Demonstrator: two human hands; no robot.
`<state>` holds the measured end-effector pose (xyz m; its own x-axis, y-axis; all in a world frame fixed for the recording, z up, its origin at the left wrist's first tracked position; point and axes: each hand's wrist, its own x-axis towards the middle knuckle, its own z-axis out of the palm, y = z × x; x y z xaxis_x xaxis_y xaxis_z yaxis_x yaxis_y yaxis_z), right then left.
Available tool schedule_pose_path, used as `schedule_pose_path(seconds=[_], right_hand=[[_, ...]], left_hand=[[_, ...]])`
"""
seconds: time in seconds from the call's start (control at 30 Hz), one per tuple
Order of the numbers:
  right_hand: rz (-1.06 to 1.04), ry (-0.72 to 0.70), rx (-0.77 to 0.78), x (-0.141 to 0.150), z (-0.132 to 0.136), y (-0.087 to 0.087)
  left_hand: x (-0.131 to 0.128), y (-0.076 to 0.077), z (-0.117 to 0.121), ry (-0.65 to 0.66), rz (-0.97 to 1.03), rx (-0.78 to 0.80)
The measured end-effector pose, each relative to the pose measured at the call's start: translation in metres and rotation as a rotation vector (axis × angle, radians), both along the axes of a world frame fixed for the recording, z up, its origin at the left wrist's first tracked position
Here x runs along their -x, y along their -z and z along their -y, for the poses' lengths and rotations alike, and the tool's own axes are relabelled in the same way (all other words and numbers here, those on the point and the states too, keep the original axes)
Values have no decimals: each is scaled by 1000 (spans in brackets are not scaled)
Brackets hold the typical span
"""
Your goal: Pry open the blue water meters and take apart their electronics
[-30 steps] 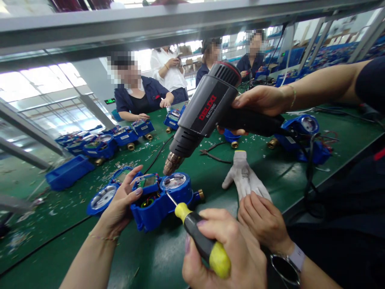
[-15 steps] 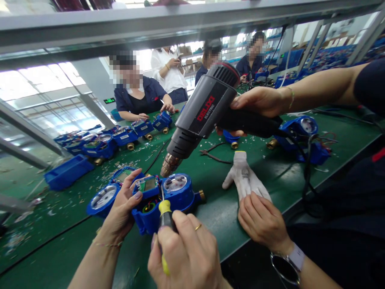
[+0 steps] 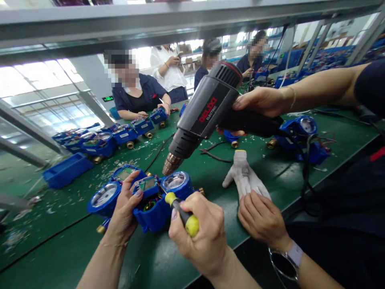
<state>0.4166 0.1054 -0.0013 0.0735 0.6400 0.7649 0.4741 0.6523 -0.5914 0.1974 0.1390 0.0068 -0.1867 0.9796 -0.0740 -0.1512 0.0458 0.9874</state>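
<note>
A blue water meter (image 3: 153, 218) with an open electronics housing, a small display board and a round clear dial sits on the green bench in front of me. My left hand (image 3: 128, 204) grips its left side, thumb on the board's edge. In my right hand (image 3: 204, 230) is a screwdriver (image 3: 185, 214) with a yellow and black handle, its tip down by the housing between board and dial. A co-worker's hand (image 3: 258, 102) holds a grey heat gun (image 3: 204, 108), its nozzle just above the dial. The co-worker's other hand (image 3: 261, 218) rests on a white glove (image 3: 243, 172).
A second blue meter (image 3: 104, 196) lies left of mine. Pliers (image 3: 215, 154) and another meter (image 3: 299, 128) with a cable lie to the right. A blue bin (image 3: 67, 170) and a row of meters (image 3: 123, 134) stand at the back left. Scraps litter the bench; people work opposite.
My right hand has moved right and tilted the screwdriver, its handle now leaning right. The left hand stays on the meter. The heat gun has barely shifted.
</note>
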Motion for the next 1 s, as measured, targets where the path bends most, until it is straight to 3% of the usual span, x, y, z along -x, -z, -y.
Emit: schedule_pose_path(seconds=[0.13, 0.27, 0.43, 0.57, 0.63, 0.87, 1.0], right_hand=[[-157, -92, 20, 36, 7, -17], [-41, -24, -67, 44, 15, -18], [9, -97, -15, 58, 25, -24], [-37, 154, -143, 61, 35, -29], [-55, 206, -140, 58, 35, -28], [112, -41, -45, 42, 7, -26], [-71, -163, 127, 40, -5, -27]], left_hand=[[0, 2, -2, -5, 9, -19], [-2, 1, -2, -13, -7, -4], [-6, -2, 1, 11, -53, -55], [-7, -2, -1, 14, -30, -18], [-6, -1, -3, 21, 10, 6], [-4, 1, -2, 40, 18, -11], [-2, 7, -4, 22, 30, -54]])
